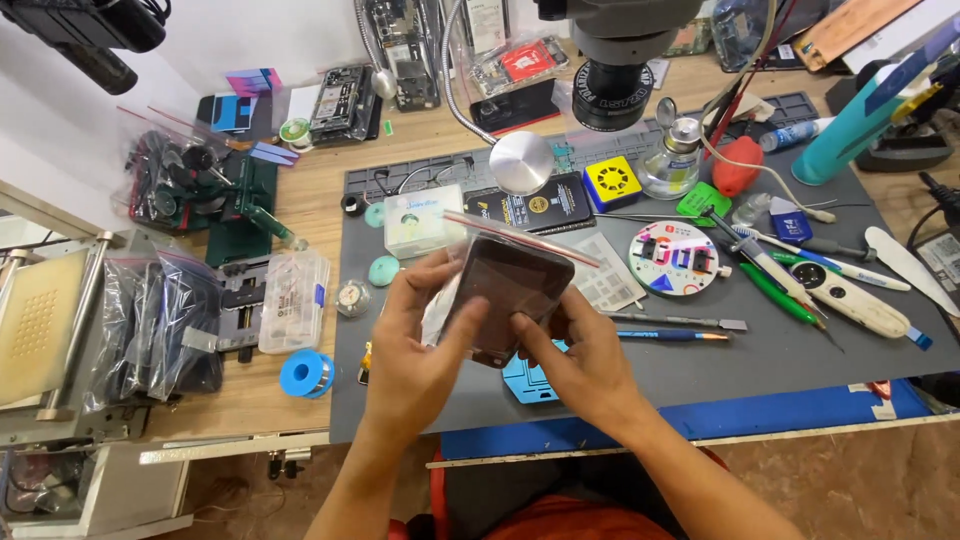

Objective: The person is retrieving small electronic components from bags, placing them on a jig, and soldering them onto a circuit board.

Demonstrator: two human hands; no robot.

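I see both hands raised over the grey work mat (760, 350), forearms angled in from below: my left hand (415, 340) and right hand (585, 350) each clamp their fingers on one dark phone (508, 297) inside a clear zip bag (520, 240), tilted, above a blue frame (530, 385). Nearby lie one blue solder spool (305, 374) and one round colour-patterned disc (675, 258).
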